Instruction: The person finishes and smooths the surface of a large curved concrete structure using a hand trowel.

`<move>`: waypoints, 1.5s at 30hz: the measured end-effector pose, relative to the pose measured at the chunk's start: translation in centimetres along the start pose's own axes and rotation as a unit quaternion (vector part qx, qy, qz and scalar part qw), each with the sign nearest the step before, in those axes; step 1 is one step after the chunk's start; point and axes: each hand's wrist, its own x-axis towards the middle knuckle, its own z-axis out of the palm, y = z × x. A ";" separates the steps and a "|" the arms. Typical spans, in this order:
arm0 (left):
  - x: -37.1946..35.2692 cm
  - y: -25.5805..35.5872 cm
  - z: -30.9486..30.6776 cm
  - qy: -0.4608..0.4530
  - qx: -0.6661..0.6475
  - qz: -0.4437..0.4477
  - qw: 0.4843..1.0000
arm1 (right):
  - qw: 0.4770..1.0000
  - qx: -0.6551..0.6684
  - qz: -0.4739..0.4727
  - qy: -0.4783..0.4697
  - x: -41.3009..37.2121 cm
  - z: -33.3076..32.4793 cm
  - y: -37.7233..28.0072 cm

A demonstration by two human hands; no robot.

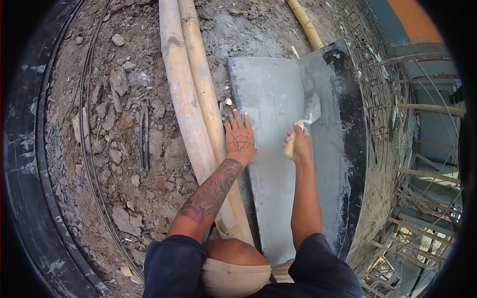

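Observation:
My right hand (301, 141) is wrapped round the pale handle of a trowel (313, 108). The trowel's cement-smeared blade points up and rests at the inner corner of a grey panel (271, 94) folded into an L shape. Fingers stretched out, my left hand (240, 136) lies at the panel's left edge, close to the bamboo poles (201, 84); it holds nothing. Grey cement smears coat the panel, whose right side (354, 99) has a bare black strip. My right fingers hide part of the handle.
Rubble and broken stones (119, 82) cover the ground on the left, with long thin rods (87, 114) and a dark sheet (30, 164) beyond. Another bamboo pole (305, 25) lies past the panel. Rebar mesh (370, 64) and wooden scaffolding (427, 174) stand at right.

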 end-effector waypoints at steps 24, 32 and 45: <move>0.3 0.2 -0.1 -0.018 0.001 0.006 1.000 | 0.998 0.054 -0.016 -0.029 7.2 6.2 -4.2; 0.4 0.1 -0.4 -0.016 -0.003 0.013 1.000 | 0.994 0.058 -0.058 -0.075 9.7 6.2 -8.3; 0.4 0.0 -0.3 -0.028 -0.014 0.017 0.999 | 0.992 0.036 -0.094 -0.071 5.3 2.4 -10.1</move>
